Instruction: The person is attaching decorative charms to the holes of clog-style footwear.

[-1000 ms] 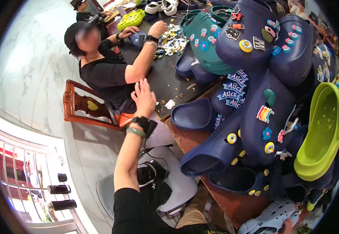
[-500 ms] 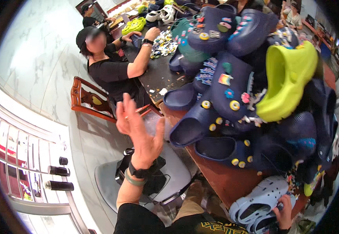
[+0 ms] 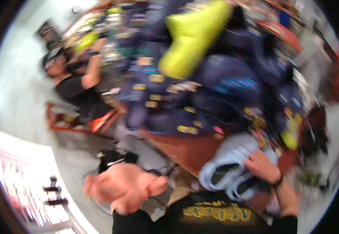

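Observation:
My left hand [image 3: 124,187] is raised at the lower left, smeared by motion, its thumb held away from the fingers and nothing visible in it. On the near right of the brown table, a pair of light blue clogs [image 3: 232,156] lies against the edge. My right hand [image 3: 264,167] grips the rear part of these clogs; its fingertips are partly hidden. Beyond them rises a pile of dark blue clogs [image 3: 232,80] with small coloured charms. A lime green clog [image 3: 195,39] rests tilted on top of the pile.
A person in black [image 3: 79,84] works at the far left side of the table, near a wooden chair [image 3: 54,119]. Loose small charms [image 3: 257,123] lie beside the pile. A bare strip of brown tabletop [image 3: 181,150] runs along the near edge. A grey chair stands below my left hand.
My left hand has dropped toward me from its raised place. The view has swung right and blurred, so the pile appears further left. My right hand stays at the light blue clogs.

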Action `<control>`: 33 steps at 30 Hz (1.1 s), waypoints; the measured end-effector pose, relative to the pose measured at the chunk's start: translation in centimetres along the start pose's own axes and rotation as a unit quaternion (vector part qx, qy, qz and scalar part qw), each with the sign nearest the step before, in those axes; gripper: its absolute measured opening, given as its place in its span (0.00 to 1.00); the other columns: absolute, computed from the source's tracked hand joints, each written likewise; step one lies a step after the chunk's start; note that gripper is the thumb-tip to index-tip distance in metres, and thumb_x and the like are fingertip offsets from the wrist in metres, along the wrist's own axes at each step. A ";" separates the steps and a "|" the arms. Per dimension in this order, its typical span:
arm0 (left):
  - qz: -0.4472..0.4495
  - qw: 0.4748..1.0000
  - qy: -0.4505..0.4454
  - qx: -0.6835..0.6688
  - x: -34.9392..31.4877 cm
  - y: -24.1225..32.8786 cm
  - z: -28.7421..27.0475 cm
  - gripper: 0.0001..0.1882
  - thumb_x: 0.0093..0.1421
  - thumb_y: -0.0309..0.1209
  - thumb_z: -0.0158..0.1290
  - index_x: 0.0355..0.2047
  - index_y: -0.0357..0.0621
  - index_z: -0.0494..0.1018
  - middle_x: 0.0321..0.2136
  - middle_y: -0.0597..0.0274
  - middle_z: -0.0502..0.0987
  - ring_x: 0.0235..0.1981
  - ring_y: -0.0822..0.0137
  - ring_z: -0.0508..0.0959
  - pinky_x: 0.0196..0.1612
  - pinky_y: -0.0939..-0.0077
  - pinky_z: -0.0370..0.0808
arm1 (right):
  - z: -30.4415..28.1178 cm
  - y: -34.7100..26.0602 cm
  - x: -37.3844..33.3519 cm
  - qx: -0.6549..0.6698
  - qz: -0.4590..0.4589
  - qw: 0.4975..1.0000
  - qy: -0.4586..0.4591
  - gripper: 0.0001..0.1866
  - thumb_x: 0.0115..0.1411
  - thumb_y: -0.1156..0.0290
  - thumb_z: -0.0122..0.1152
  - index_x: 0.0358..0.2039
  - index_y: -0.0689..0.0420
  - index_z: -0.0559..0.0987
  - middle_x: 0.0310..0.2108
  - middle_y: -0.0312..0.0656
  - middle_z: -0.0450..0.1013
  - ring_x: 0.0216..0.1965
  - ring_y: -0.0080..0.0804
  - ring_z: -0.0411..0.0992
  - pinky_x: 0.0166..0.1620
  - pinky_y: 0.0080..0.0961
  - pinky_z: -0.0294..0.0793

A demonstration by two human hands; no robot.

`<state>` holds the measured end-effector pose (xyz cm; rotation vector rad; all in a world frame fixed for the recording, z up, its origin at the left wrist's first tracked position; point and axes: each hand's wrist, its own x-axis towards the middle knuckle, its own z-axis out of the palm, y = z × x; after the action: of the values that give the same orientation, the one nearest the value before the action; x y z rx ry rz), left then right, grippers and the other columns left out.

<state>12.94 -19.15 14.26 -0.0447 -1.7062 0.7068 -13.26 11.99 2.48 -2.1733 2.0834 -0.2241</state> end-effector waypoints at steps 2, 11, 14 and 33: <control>-0.083 0.985 0.142 0.054 -0.8 1.5 -1.4 0.41 0.56 0.53 0.49 0.63 0.46 0.52 0.60 0.45 0.57 0.60 0.46 0.56 0.63 0.48 0.48 | -0.3 0.3 2.7 0.077 -0.081 0.994 -0.001 0.09 0.47 0.73 0.54 0.31 0.52 0.68 0.26 0.40 0.63 0.28 0.38 0.64 0.35 0.32 0.64; -0.267 0.929 -0.116 -0.230 2.8 10.6 -1.1 0.25 0.48 0.50 0.60 0.40 0.47 0.72 0.42 0.56 0.72 0.46 0.52 0.68 0.45 0.56 0.61 | 1.8 -1.1 -2.2 -0.010 0.003 0.998 0.056 0.06 0.46 0.71 0.61 0.23 0.52 0.71 0.21 0.39 0.65 0.25 0.39 0.67 0.31 0.34 0.66; -0.176 0.858 -0.171 -0.452 4.6 14.9 0.6 0.20 0.49 0.37 0.60 0.40 0.41 0.71 0.38 0.54 0.71 0.46 0.54 0.71 0.49 0.55 0.63 | 2.6 -0.9 -2.6 0.006 -0.005 0.997 0.079 0.07 0.47 0.71 0.62 0.25 0.53 0.72 0.22 0.40 0.65 0.25 0.40 0.67 0.31 0.35 0.67; -0.200 0.676 -0.462 -0.538 -5.9 24.3 3.8 0.28 0.57 0.49 0.52 0.56 0.57 0.63 0.62 0.50 0.56 0.62 0.41 0.55 0.51 0.39 0.65 | 2.4 0.8 -2.4 0.332 0.148 0.918 0.158 0.10 0.44 0.77 0.70 0.29 0.61 0.79 0.23 0.40 0.71 0.25 0.31 0.71 0.31 0.23 0.69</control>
<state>2.89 -3.38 -2.73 -0.1430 -2.7644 -0.8845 -13.71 14.31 -0.09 -1.4707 2.0271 -1.1224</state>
